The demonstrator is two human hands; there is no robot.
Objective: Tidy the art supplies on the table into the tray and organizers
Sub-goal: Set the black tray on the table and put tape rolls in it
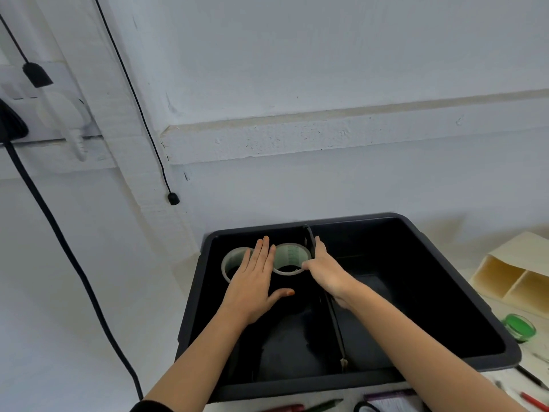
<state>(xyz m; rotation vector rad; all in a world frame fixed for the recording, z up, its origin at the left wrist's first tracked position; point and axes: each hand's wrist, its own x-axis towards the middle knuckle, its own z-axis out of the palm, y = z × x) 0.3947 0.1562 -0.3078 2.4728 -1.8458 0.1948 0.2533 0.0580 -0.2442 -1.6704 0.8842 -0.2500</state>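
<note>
While both hands reach into the black tray (297,388), the left hand (252,281) lies flat, fingers straight and released, over the gap between two tape rolls, covering part of the left roll (233,258). The right hand (325,270) rests along the divider (335,325), fingers extended, gripping nothing, thumb touching the right roll (289,252). Both rolls sit in the left compartment, far end. A cream organizer (511,281) and green jar (518,327) stand right of the tray
</note>
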